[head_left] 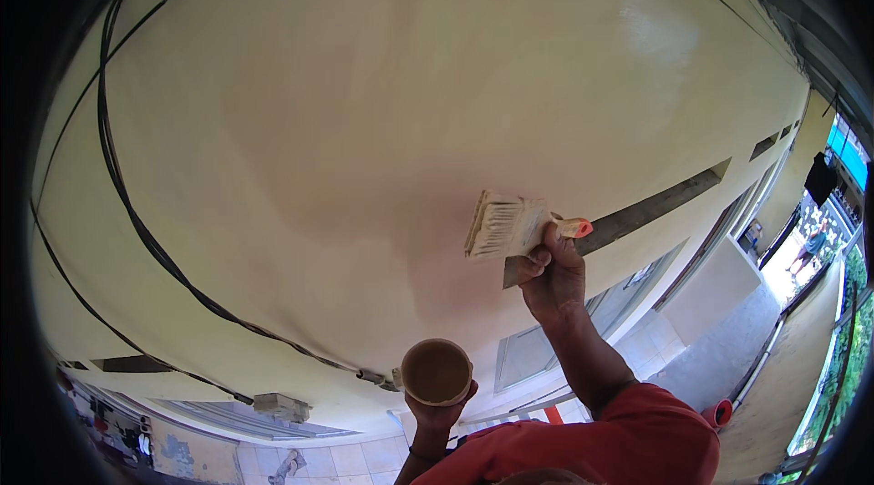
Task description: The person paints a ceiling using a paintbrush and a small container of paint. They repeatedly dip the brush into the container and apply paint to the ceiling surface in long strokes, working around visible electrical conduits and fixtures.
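Observation:
My right hand [552,276] holds a wide paintbrush [505,223] with pale, paint-caked bristles and a short handle with a reddish end, raised in front of a cream wall [319,121]. Behind hand and brush runs a long dark recessed slot [651,212] in the wall. Whether the bristles touch the surface I cannot tell. Lower down, my left hand [437,412] grips a round tan container [435,368] from beneath, its open top showing a dull inside.
Black cables [146,230] loop along the wall at left, near a pale junction box [278,405]. At right are a doorway, a railing side with greenery, and another person [808,244] far off. A red bucket-like object [717,412] sits low at right.

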A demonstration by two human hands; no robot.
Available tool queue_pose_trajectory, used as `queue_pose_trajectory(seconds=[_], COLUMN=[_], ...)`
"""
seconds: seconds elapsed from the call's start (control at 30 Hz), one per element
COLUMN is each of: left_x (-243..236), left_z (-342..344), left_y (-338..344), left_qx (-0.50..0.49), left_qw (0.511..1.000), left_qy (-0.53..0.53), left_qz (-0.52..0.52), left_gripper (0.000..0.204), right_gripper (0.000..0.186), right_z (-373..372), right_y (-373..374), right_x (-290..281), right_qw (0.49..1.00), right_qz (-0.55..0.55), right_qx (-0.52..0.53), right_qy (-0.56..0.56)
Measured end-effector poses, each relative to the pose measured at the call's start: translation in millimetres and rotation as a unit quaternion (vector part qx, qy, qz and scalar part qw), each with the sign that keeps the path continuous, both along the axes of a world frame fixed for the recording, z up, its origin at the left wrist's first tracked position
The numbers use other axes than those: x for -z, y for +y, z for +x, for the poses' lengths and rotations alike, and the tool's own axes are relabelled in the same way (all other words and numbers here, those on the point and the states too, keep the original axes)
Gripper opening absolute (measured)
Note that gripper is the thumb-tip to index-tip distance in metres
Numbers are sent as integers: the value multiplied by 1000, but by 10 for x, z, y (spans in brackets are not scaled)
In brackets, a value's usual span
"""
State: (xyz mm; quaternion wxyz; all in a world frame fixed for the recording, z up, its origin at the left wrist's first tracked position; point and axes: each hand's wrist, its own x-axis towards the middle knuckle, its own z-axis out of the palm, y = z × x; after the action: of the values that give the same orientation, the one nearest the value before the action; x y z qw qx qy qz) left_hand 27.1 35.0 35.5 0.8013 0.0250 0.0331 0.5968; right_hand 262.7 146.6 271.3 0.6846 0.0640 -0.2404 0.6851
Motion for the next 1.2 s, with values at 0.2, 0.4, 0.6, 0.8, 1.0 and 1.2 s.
queue_pose_trajectory(seconds=[0.2, 0.4, 0.6, 0.8, 1.0, 1.2], left_x=[-133, -157, -288, -313, -268, -290], left_z=[-7, 14, 174, 317, 369, 330], left_y=[-71, -141, -65, -30, -48, -40], left_qx=[7, 9, 52, 71, 57, 64], left_qw=[999, 998, 995, 994, 994, 995], left_qy=[2, 1, -25, -26, -3, -16], left_qz=[50, 64, 83, 81, 96, 79], left_gripper=[71, 69, 68, 71, 81, 75], right_gripper=[32, 22, 15, 12, 19, 22], right_z=[629, 1490, 1663, 1242, 1459, 1706], right_y=[365, 700, 986, 1090, 1386, 1278], right_x=[-931, -2056, -2419, -2715, -2870, -2724], right_qw=[952, 853, 840, 862, 823, 815], right_qz=[132, 188, 230, 252, 227, 239], right_qx=[277, 487, 485, 437, 518, 527], right_qy=[21, 13, -74, -54, -56, -20])
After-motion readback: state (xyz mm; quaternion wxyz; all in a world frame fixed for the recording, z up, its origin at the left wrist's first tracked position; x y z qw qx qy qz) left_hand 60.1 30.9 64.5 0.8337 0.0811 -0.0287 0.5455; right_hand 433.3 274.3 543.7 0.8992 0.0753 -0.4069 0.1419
